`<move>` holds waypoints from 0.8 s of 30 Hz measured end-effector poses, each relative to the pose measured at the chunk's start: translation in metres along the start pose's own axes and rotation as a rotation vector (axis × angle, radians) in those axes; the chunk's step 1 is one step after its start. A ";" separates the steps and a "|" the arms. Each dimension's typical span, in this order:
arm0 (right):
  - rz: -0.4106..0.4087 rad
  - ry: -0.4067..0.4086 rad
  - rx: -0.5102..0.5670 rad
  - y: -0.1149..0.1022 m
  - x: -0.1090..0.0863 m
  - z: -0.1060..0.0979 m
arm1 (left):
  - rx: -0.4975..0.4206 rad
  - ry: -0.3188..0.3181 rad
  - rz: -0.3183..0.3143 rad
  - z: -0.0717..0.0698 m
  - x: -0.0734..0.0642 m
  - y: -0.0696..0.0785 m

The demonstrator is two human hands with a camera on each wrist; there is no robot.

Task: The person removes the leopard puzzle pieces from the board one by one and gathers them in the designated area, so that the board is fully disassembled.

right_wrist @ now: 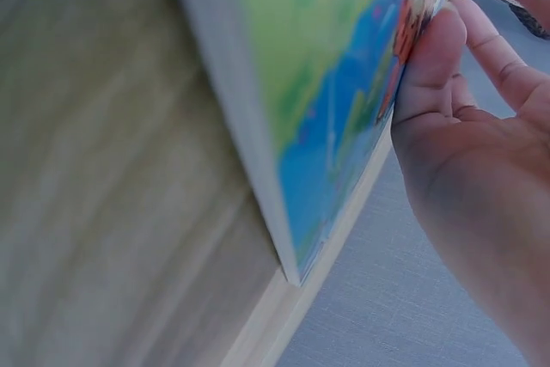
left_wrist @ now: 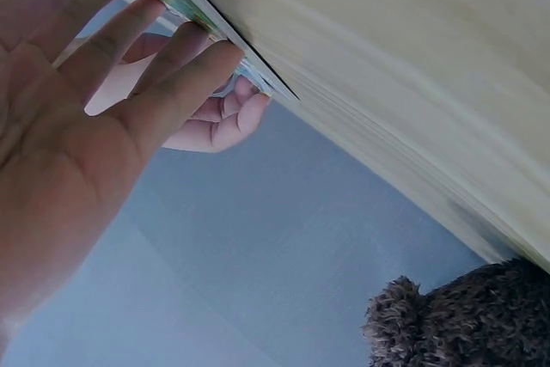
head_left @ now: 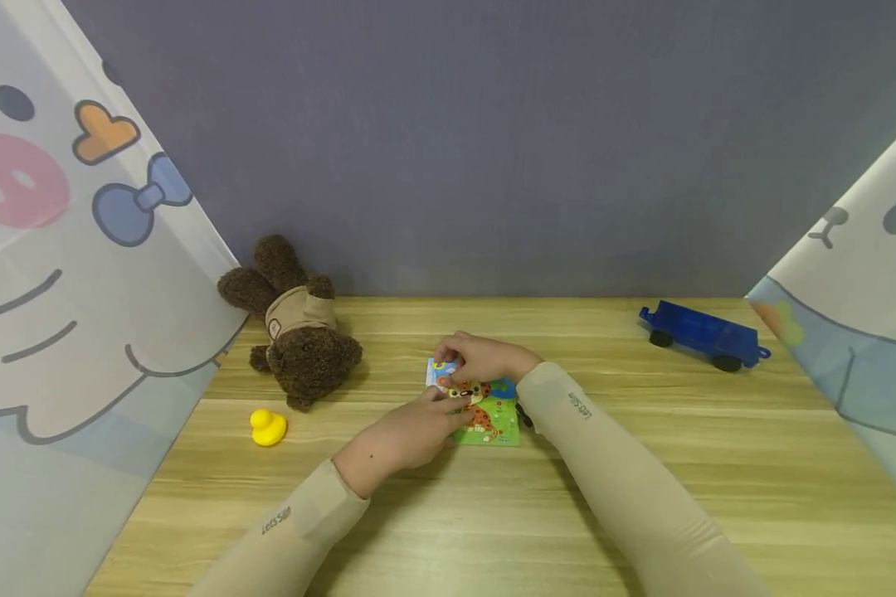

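Observation:
A flat leopard picture board [head_left: 504, 433], green below and blue above, lies on the wooden table before me. My left hand [head_left: 411, 433] reaches in from the lower left, its nearly straight fingers resting on the board's left part. Seen in the left wrist view, those fingertips [left_wrist: 225, 53] touch the printed face near the edge. My right hand [head_left: 485, 358] is at the upper left corner, where its curled fingers and thumb pinch the board. The right wrist view shows the thumb [right_wrist: 434, 49] against the printed surface. Whether a separate piece lies between the fingers is hidden.
A brown teddy bear [head_left: 309, 352] in a beige shirt lies at the back left. Nearer is a yellow rubber duck [head_left: 268, 428]. At the back right stands a blue toy trailer [head_left: 702, 328] with black wheels. A grey wall [head_left: 493, 166] closes off the table's far edge.

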State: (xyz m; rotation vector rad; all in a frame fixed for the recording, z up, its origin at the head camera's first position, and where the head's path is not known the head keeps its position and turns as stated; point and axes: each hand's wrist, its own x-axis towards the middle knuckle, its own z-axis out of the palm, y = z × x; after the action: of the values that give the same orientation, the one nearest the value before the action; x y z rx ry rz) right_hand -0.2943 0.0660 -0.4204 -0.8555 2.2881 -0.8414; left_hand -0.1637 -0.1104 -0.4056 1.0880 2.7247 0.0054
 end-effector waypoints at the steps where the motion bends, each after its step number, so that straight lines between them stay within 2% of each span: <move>1: -0.002 0.000 0.001 0.000 0.000 0.000 | -0.003 0.003 0.001 0.000 0.000 0.000; 16: -0.056 -0.009 0.052 0.003 0.004 -0.001 | -0.023 0.006 -0.004 0.000 0.002 -0.001; 24: -0.071 -0.003 0.035 0.004 0.006 -0.002 | -0.003 -0.002 -0.003 0.000 0.002 0.000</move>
State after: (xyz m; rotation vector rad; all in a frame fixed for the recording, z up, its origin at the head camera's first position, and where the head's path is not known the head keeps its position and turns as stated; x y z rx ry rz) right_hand -0.3015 0.0646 -0.4233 -0.9267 2.2453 -0.9080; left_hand -0.1653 -0.1093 -0.4062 1.0826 2.7237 0.0074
